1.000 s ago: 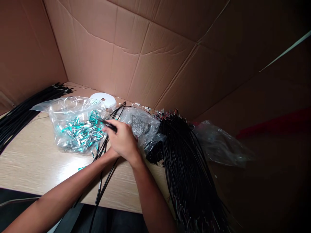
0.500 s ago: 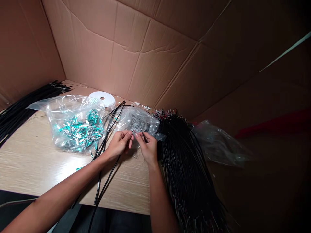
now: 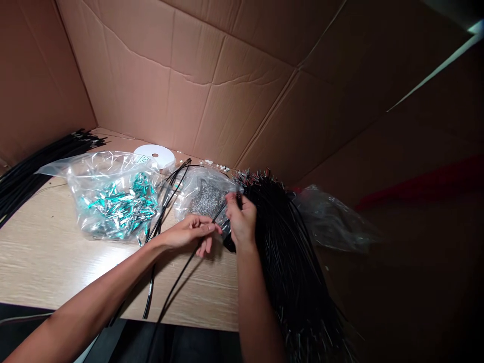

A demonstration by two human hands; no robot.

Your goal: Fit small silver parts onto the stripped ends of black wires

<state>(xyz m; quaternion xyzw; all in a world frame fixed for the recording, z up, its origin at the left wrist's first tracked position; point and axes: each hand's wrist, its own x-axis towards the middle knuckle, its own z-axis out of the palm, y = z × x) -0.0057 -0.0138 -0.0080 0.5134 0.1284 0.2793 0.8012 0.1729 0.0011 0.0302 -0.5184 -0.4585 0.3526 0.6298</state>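
A thin black cable [image 3: 180, 277] runs up from the table's front edge, through my left hand and on to my right hand. My left hand [image 3: 198, 233] pinches it between thumb and fingers. Higher up and to the right, my right hand [image 3: 242, 219] is closed on the upper stretch of the same cable, and its fingers hide the end. Just behind both hands lies a clear bag of small silvery metal pieces [image 3: 207, 199]. A thick bundle of black cables [image 3: 283, 242] with stripped coloured wire ends lies directly right of my right hand.
A clear bag of teal and silver pieces [image 3: 124, 206] sits on the wooden table [image 3: 49, 257]. Several loose black cables [image 3: 151, 282] lie beside it. Behind are a white disc [image 3: 162, 156] and a cardboard wall [image 3: 189, 101]. More black cables [image 3: 34, 161] are at far left, an empty-looking plastic bag [image 3: 328, 217] at right.
My hands, earlier close together at the cable, have moved apart. The right one has shifted up and right, the left slightly lower, and the cable is now stretched between them.
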